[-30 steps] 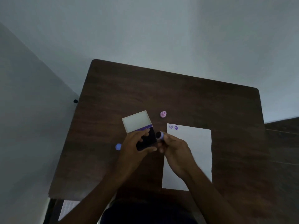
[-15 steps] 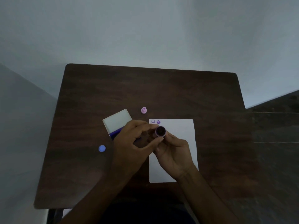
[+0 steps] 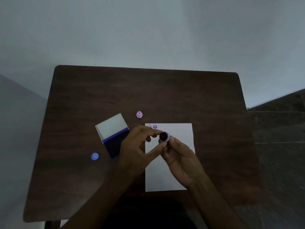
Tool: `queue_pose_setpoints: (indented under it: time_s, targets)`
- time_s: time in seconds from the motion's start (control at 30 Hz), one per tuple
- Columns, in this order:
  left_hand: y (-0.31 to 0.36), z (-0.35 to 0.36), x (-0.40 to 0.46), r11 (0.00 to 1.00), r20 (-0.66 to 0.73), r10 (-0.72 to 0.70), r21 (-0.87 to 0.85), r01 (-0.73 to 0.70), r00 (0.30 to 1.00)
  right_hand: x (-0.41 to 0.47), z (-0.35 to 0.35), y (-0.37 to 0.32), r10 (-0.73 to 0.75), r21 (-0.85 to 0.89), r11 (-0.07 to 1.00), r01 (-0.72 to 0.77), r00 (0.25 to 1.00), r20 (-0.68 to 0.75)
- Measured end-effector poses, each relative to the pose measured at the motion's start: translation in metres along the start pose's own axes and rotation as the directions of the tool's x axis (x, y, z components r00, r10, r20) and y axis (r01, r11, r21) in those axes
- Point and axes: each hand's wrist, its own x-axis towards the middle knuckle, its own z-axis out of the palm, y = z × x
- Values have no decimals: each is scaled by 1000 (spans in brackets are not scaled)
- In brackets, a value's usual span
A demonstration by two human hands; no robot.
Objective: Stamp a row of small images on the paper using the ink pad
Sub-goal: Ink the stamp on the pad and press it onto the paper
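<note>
Right hand [image 3: 179, 159] grips stamp [image 3: 164, 137], inked face toward camera; left hand [image 3: 137, 151] fingertips touch rim.

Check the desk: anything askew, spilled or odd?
No spill. The open ink pad case lies skewed to the white paper sheet. Of the two purple stamped prints, the left looks fainter than the right.

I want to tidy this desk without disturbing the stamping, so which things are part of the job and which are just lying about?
In use:
small round purple stamp, held in the right hand, left hand touching it
open dark-blue ink pad with white lid
white paper sheet with two purple prints

Lying about:
pink stamp
blue round cap
</note>
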Motion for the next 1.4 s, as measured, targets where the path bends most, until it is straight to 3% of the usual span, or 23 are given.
queue_pose_setpoints:
  time_s: [0.13, 0.23, 0.27, 0.33, 0.4, 0.47, 0.6, 0.8, 1.07, 1.27, 1.4]
  targets:
    - [-18, 17, 8, 962, 158, -267, -13, 272, 951, 27, -16, -16, -180, -411, 909, 75, 958, -221]
    - [-42, 36, 13, 910, 309, -413, 177, 375, 857, 58, -33, -21, -402, -746, 663, 61, 870, -286]
    - [-50, 42, 12, 893, 350, -437, 275, 356, 828, 68, -37, -20, -463, -833, 553, 28, 841, -279]
    - [-65, 56, 13, 891, 387, -366, 409, 199, 846, 89, -45, -14, -549, -930, 365, -49, 795, -258]
    - [-74, 69, 16, 886, 417, -288, 458, 74, 862, 106, -52, -8, -573, -965, 249, -83, 791, -215]
    - [-80, 78, 17, 881, 436, -276, 472, 43, 856, 118, -60, -1, -575, -981, 170, -89, 800, -172]
    - [-89, 91, 18, 856, 426, -247, 517, -11, 870, 130, -73, 6, -520, -985, 133, -111, 838, -165]
    - [-103, 104, 16, 836, 496, -302, 549, -24, 814, 137, -83, 11, -492, -986, 140, -94, 857, -152]
    - [-116, 111, 18, 842, 538, -433, 528, 111, 723, 142, -86, 10, -454, -985, 114, -130, 875, -169]
    - [-117, 113, 20, 845, 541, -387, 532, 52, 746, 142, -82, 10, -430, -979, 99, -177, 880, -203]
    - [-121, 116, 16, 850, 535, -423, 515, 115, 731, 143, -80, 11, -430, -976, 101, -193, 876, -218]
